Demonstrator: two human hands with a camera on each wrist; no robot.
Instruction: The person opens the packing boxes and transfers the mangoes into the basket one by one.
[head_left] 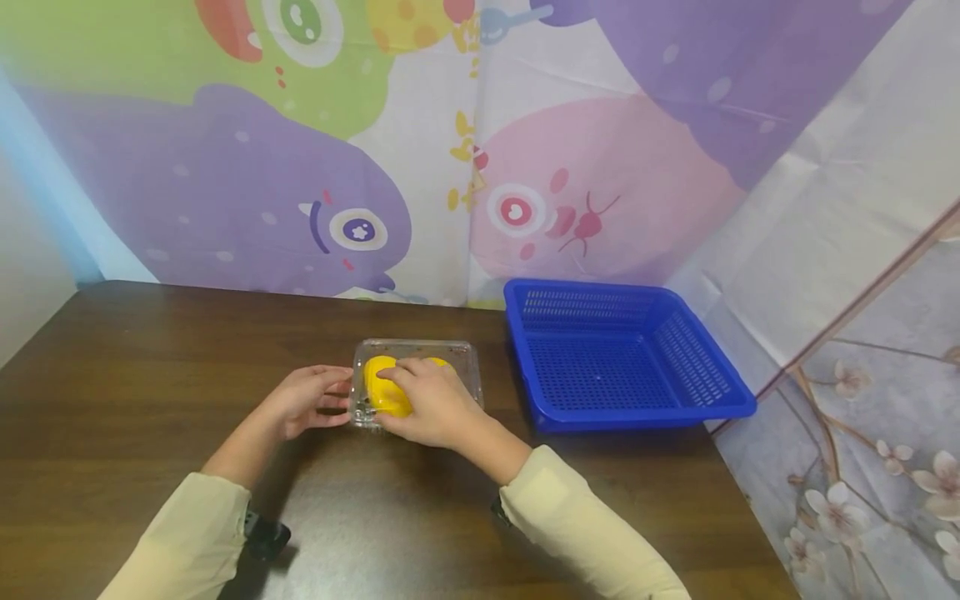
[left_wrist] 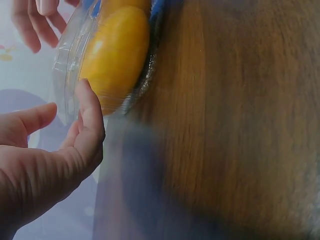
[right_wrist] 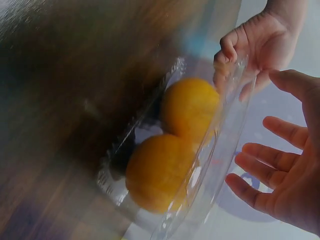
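A clear plastic box stands on the table, with smooth, rounded yellow fruits in it. Two fruits show side by side in the right wrist view; their exact kind is unclear. At the box's left side is my left hand, its fingers loosely bent and the fingertips at the plastic wall. Over the box reaches my right hand, fingers spread and thumb apart, hiding part of the fruits in the head view. Nothing sits between its fingers in the right wrist view. Whether a lid covers the box, I cannot tell.
A blue plastic basket with slotted walls stands to the right of the box, near the table's back right corner. The brown wooden table meets a cartoon-printed cloth behind and a flowered wall covering on the right.
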